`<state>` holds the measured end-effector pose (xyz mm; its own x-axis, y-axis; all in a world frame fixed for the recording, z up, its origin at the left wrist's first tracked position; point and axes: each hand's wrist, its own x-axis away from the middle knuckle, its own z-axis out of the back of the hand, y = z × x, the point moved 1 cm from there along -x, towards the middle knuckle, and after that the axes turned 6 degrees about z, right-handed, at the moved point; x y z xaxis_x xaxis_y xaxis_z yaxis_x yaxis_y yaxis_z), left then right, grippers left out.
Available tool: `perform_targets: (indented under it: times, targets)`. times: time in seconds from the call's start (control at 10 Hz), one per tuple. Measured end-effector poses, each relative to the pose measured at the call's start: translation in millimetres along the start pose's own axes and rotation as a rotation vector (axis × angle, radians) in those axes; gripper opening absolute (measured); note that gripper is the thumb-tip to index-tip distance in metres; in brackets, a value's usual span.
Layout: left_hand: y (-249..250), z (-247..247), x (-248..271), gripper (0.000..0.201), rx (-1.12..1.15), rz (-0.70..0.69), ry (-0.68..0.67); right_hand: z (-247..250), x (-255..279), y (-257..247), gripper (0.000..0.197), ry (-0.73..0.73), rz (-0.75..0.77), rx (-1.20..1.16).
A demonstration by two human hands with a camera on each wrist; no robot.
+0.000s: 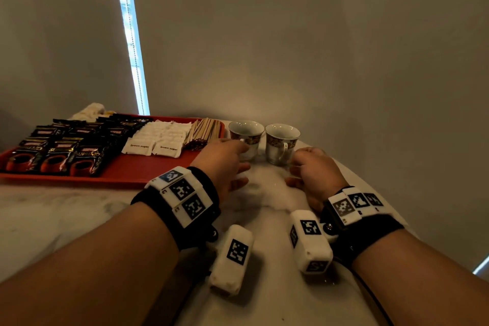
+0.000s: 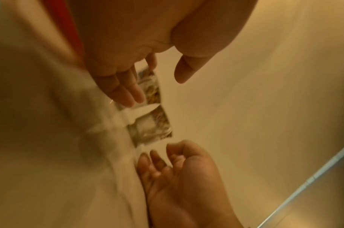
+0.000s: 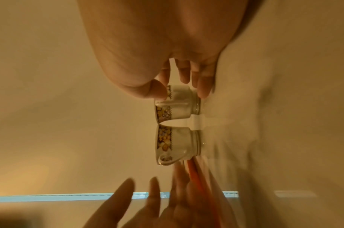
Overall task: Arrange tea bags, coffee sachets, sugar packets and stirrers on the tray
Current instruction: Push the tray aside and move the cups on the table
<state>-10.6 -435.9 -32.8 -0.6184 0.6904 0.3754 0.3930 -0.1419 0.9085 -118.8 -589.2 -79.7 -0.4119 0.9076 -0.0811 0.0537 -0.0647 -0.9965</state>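
Both wrists hover low over the pale marble tabletop (image 1: 66, 219), left hand (image 1: 225, 164) relaxed, right hand (image 1: 312, 169) loosely curled, holding nothing, beside two floral china cups (image 1: 281, 143). Far left, the red plastic tray (image 1: 148, 167) holds black coffee sachets (image 1: 60, 148), white sugar packets (image 1: 156, 137) and wooden stirrers (image 1: 203, 132); light, slippery stuff, so pinch the edges.

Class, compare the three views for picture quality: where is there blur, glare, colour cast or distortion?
Head view: dim, mostly sharp, with wide-angle bending; glare from the bright window strip; the tray stays readable. Left wrist view: heavy motion blur and orange cast, smearing the cups. Right wrist view: same warm cast, cups fairly sharp, left hand blurred.
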Motion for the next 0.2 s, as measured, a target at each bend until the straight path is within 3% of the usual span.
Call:
perform_targets:
  times: [0.1,0.2]
  targets:
    - [16,24,29,0.020,0.052,-0.080,0.000,3,4,-2,0.014,-0.012,-0.021,0.000]
    - [31,85,67,0.015,-0.032,-0.218,0.089,14,10,-15,0.027,-0.003,0.013,0.012]
